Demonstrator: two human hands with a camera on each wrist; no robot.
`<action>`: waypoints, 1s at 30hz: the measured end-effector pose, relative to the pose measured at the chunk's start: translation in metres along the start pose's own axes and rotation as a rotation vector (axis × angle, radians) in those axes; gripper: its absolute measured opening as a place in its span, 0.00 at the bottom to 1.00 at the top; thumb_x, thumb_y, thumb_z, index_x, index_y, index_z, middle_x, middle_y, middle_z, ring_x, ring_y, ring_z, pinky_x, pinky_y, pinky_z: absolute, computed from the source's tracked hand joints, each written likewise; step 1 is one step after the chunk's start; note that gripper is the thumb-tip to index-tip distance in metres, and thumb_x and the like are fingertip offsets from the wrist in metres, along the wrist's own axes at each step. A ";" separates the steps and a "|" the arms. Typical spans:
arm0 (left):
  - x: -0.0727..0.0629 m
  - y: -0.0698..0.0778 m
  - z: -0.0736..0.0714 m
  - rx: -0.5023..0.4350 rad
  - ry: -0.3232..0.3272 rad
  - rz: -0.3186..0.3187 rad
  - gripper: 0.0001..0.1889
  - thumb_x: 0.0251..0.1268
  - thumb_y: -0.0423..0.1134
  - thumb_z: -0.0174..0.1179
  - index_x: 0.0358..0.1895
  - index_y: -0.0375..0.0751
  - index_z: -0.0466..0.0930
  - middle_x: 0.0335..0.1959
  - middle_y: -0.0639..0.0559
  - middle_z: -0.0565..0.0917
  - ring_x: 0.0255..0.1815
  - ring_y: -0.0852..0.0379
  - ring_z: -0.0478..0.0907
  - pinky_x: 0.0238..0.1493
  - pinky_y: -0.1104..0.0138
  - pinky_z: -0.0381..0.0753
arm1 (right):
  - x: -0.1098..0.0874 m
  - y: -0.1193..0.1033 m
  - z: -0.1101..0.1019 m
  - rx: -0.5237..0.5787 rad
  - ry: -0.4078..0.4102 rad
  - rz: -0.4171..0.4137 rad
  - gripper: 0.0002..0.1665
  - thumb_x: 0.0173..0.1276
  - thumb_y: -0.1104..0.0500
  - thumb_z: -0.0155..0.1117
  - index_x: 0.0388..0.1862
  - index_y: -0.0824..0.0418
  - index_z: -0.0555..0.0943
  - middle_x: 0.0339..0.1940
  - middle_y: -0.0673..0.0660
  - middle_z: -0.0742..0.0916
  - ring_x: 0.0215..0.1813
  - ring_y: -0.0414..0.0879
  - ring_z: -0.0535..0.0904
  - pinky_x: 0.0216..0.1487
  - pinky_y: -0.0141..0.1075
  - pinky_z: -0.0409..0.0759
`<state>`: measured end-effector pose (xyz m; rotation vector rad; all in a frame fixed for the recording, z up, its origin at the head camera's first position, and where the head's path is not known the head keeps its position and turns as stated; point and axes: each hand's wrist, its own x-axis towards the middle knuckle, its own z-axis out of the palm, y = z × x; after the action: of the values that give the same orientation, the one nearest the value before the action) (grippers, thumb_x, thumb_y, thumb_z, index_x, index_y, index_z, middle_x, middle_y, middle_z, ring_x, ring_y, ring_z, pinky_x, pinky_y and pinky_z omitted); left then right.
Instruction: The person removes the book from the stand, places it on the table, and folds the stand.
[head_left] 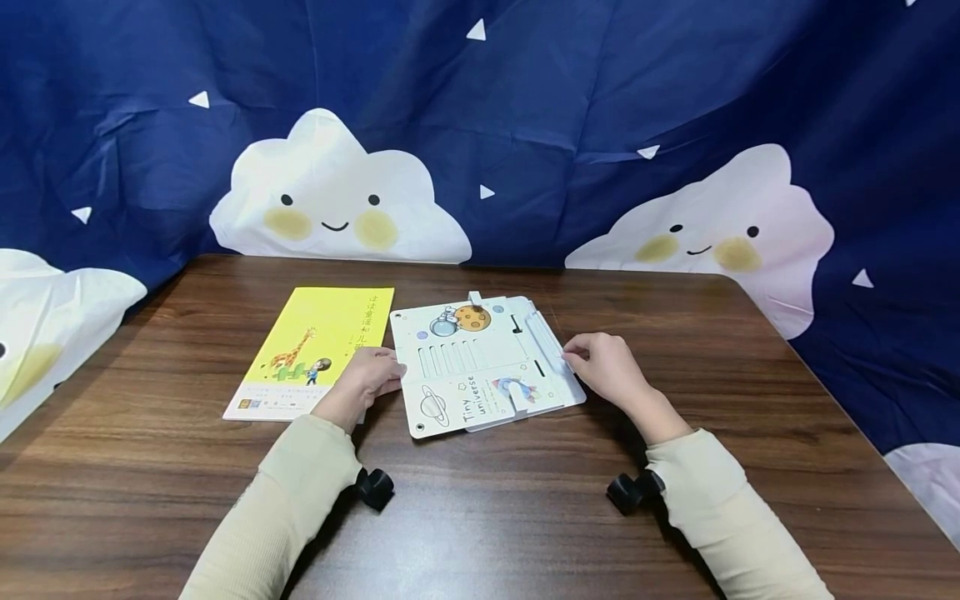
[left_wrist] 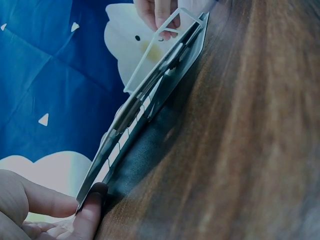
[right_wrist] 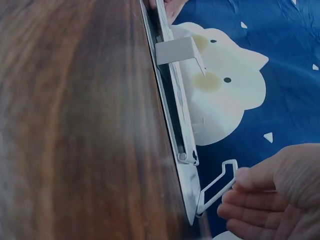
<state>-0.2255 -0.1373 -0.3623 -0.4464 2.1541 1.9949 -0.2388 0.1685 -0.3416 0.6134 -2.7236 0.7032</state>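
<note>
A white book stand (head_left: pixel 450 350) printed with planets, a rocket and "Tiny universe" lies nearly flat on the table, its panels slightly spread apart. My left hand (head_left: pixel 371 373) pinches its left edge between thumb and fingers, as the left wrist view also shows. On the right side, my right hand (right_wrist: pixel 280 195) pinches the end of a thin white hinged bracket (left_wrist: pixel 142 63) that is tilted up from the stand. A folded white page clip (right_wrist: pixel 175 51) sticks out at the stand's near edge in the right wrist view.
A yellow booklet (head_left: pixel 288 321) with a giraffe picture lies left of the stand, partly behind my left hand. Everything sits on a dark wooden table (head_left: pixel 487 517). A blue curtain (head_left: pixel 525 100) with smiling clouds hangs behind the table's far edge.
</note>
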 end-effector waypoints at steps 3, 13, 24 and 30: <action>0.000 0.000 0.000 0.007 -0.003 -0.004 0.13 0.50 0.19 0.46 0.41 0.21 0.69 0.35 0.40 0.75 0.28 0.58 0.74 0.37 0.67 0.76 | 0.001 0.003 0.001 0.013 -0.008 0.002 0.03 0.53 0.64 0.62 0.24 0.63 0.82 0.20 0.52 0.81 0.21 0.42 0.71 0.24 0.36 0.70; -0.001 0.000 -0.002 0.010 0.005 -0.010 0.13 0.49 0.19 0.47 0.42 0.22 0.69 0.35 0.40 0.74 0.29 0.58 0.74 0.38 0.66 0.76 | 0.001 0.005 0.006 0.021 0.020 -0.007 0.03 0.52 0.64 0.63 0.22 0.62 0.82 0.19 0.52 0.81 0.20 0.42 0.68 0.23 0.35 0.67; 0.000 -0.002 -0.002 0.000 0.003 0.007 0.06 0.48 0.19 0.47 0.30 0.29 0.67 0.34 0.42 0.74 0.28 0.59 0.73 0.38 0.66 0.76 | 0.000 0.005 0.016 0.020 0.032 -0.038 0.03 0.51 0.64 0.64 0.20 0.61 0.81 0.19 0.51 0.81 0.22 0.44 0.71 0.26 0.38 0.69; 0.001 -0.001 0.000 -0.004 0.008 -0.003 0.07 0.48 0.19 0.47 0.32 0.26 0.68 0.36 0.40 0.75 0.29 0.57 0.74 0.38 0.65 0.76 | -0.001 0.005 0.019 0.010 0.016 -0.069 0.03 0.50 0.64 0.65 0.19 0.60 0.81 0.20 0.51 0.81 0.25 0.46 0.74 0.29 0.41 0.71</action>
<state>-0.2263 -0.1377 -0.3635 -0.4585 2.1526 1.9995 -0.2432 0.1632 -0.3602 0.6980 -2.6718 0.7016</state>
